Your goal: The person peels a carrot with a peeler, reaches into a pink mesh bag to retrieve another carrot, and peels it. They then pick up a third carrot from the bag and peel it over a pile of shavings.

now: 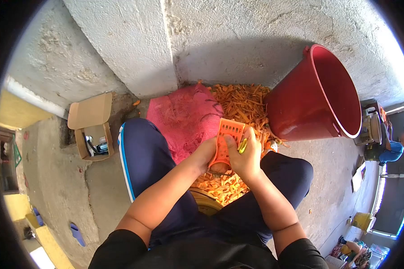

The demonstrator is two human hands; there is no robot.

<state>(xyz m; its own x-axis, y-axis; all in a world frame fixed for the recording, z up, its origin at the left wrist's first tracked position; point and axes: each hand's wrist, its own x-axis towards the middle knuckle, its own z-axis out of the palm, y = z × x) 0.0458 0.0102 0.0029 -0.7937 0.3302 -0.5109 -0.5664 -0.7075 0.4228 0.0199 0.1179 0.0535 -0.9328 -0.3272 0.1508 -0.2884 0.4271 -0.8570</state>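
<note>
Between my knees, my left hand (205, 152) is wrapped round the side of an orange plastic piece with rows of slots and holes, like a grater (231, 127). My right hand (247, 157) presses its thumb on the face of this grater, its fingers closed at the right edge. A small yellow-green handle (243, 146) sticks out of the right hand; its working end is hidden. Under the grater's lower end shows a rounded brownish thing I cannot make out. Below lie orange strips (226, 190) in a yellowish basin (204, 201).
A pink mesh sack (184, 116) lies ahead, beside a heap of orange peelings (242, 103). A tall red bucket (292, 103) leans at the right by the wall. An open cardboard box (94, 139) stands left. A person (390, 150) is at far right.
</note>
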